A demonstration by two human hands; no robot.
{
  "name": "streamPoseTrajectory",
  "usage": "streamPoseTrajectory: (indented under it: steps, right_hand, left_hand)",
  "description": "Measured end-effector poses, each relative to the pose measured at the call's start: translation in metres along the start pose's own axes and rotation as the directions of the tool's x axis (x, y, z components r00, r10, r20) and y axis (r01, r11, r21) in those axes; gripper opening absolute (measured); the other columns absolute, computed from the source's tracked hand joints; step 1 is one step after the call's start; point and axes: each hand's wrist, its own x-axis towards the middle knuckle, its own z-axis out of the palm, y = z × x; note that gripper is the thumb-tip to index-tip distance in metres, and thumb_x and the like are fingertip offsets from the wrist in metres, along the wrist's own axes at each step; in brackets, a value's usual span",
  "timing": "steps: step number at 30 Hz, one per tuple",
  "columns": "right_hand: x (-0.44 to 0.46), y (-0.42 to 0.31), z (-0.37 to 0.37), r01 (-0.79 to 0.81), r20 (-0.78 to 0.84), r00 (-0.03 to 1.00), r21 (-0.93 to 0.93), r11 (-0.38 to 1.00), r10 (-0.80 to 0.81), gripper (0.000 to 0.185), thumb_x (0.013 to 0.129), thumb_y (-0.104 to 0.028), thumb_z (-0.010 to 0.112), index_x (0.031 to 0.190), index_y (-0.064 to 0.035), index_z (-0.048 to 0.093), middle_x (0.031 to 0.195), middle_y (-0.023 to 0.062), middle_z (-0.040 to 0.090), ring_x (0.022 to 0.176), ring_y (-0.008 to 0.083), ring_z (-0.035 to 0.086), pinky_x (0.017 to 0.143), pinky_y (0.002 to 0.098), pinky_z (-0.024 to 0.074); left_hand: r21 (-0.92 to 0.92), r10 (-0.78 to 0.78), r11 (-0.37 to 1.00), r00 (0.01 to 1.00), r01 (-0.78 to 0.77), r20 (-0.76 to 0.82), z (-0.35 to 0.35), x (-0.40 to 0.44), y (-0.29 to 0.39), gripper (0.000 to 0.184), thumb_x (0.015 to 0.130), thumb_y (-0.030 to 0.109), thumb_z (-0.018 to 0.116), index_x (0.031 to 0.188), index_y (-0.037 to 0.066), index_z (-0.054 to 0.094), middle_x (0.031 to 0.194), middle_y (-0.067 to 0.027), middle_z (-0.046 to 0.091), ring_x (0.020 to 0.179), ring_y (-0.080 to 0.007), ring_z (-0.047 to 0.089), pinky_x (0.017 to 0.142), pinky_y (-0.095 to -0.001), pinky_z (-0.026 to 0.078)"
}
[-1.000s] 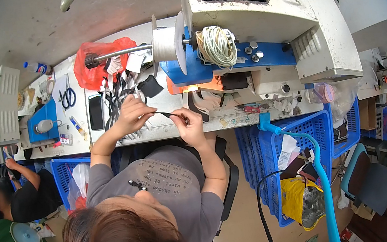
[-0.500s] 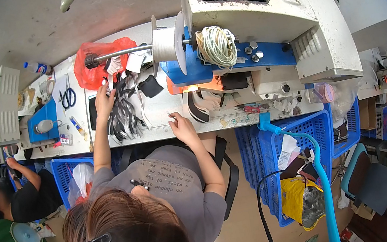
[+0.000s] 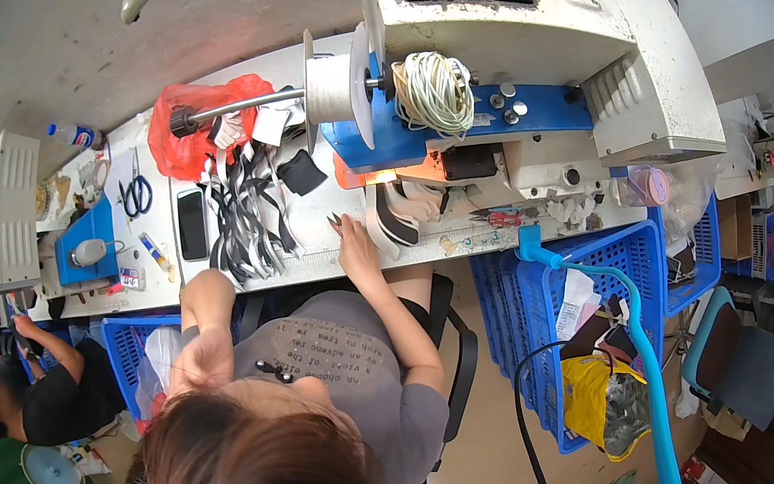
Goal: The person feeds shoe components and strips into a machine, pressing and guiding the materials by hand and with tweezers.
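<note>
My left hand (image 3: 200, 361) is drawn back beside the face, its arm bent at the table's front edge. Its fingers are mostly hidden. At the table edge, my right hand (image 3: 357, 251) is closed around a small pointed tool (image 3: 335, 221) with two dark tips, perhaps snips or tweezers. Left of that hand lies a loose pile of black, grey and white fabric strips (image 3: 247, 219). Close by on the right, curved black and white pieces (image 3: 393, 216) rest under the machine's lit part (image 3: 381, 177). A black fabric piece (image 3: 301, 172) sits behind the strips.
A phone (image 3: 192, 224), blue scissors (image 3: 137, 195) and a red plastic bag (image 3: 176, 123) lie to the left. Overhead juts a rod with a white spool (image 3: 332, 88). Red-handled pliers (image 3: 505, 218) lie right. Blue crates (image 3: 576, 283) stand below. Another person (image 3: 55, 381) works at far left.
My left hand has left the strips and pulled back to the face, uncovering the phone. My right hand has shifted slightly, with the tool's tips now pointing up. The head has tilted.
</note>
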Motion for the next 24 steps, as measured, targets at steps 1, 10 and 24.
streamPoseTrajectory:
  steps: [1, 10, 24]
  right_hand:
    - [0.001, 0.0, 0.001, 0.005, -0.012, 1.0, -0.002, 1.0, -0.005, 0.042, 0.084, 0.0, 0.051, 0.126, 0.0041, 0.047, 0.107, 0.0204, 0.056, 0.101, 0.0362, 0.057, 0.084, 0.0418, 0.0475]
    - [0.005, -0.005, -0.005, 0.197, -0.125, 0.972, -0.033, 0.98, -0.2, 0.046, 0.082, -0.005, 0.063, 0.125, 0.0021, 0.049, 0.117, 0.0193, 0.053, 0.11, 0.0326, 0.052, 0.092, 0.0374, 0.0442]
    - [-0.045, 0.0, -0.089, 0.097, -0.265, 0.964, 0.271, 0.958, -0.023, 0.019, 0.084, -0.005, 0.062, 0.102, 0.0019, 0.065, 0.096, 0.0176, 0.066, 0.088, 0.0327, 0.065, 0.078, 0.0353, 0.0507]
  left_hand:
    - [-0.016, 0.024, 1.0, 1.0, -0.024, -0.003, 0.003, 0.0, 0.007, 0.016, 0.084, 0.003, 0.058, 0.1, 0.002, 0.063, 0.097, -0.0121, 0.063, 0.089, -0.0244, 0.06, 0.076, -0.0345, 0.048]
    - [-0.11, 0.173, 0.977, 0.982, -0.18, -0.074, 0.022, 0.004, 0.041, 0.02, 0.083, 0.002, 0.059, 0.103, 0.003, 0.062, 0.1, -0.0108, 0.06, 0.093, -0.0233, 0.058, 0.078, -0.0348, 0.047]
    - [-0.209, 0.339, 0.901, 0.918, -0.38, -0.207, 0.042, 0.011, 0.072, 0.027, 0.081, 0.001, 0.059, 0.107, 0.005, 0.06, 0.106, -0.0088, 0.057, 0.1, -0.0216, 0.055, 0.081, -0.0352, 0.047]
